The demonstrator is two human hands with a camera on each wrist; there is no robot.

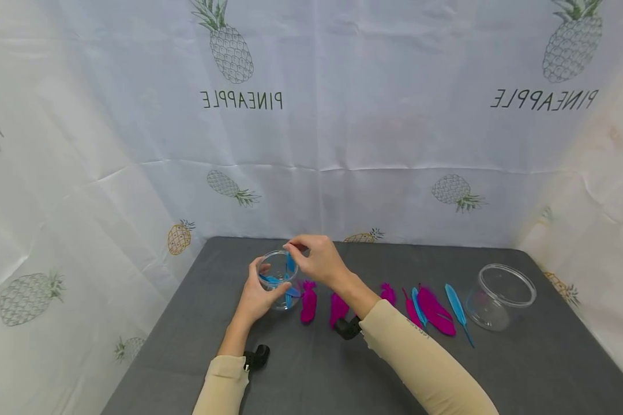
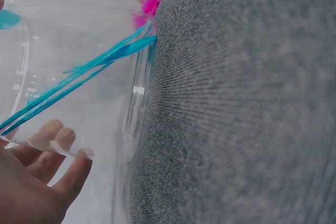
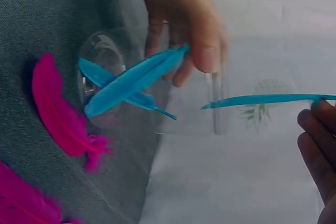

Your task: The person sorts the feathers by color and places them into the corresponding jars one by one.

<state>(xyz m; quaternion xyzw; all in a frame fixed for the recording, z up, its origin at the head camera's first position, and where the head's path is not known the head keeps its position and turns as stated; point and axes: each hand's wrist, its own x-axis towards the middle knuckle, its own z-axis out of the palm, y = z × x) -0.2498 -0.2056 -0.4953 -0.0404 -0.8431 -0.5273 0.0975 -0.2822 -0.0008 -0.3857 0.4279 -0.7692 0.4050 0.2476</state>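
Note:
My left hand (image 1: 256,297) holds a clear plastic jar (image 1: 276,252) at the table's left side, thumb on the near side and fingers round the far side. Several blue feathers (image 3: 131,85) lie crossed inside it, seen through the wall in both wrist views. Above the jar's mouth my right hand (image 1: 319,259) pinches another blue feather (image 3: 262,99) by one end. The feather's free tip reaches in past the rim in the right wrist view. Just right of the jar, a magenta feather (image 1: 308,302) lies on the table.
More magenta feathers (image 1: 436,311) lie in a row on the grey table (image 1: 301,369), partly behind my right forearm. Two blue feathers (image 1: 455,304) are among them at the right. A second clear jar (image 1: 519,302) stands at the right end. A pineapple-print curtain (image 1: 342,132) hangs behind.

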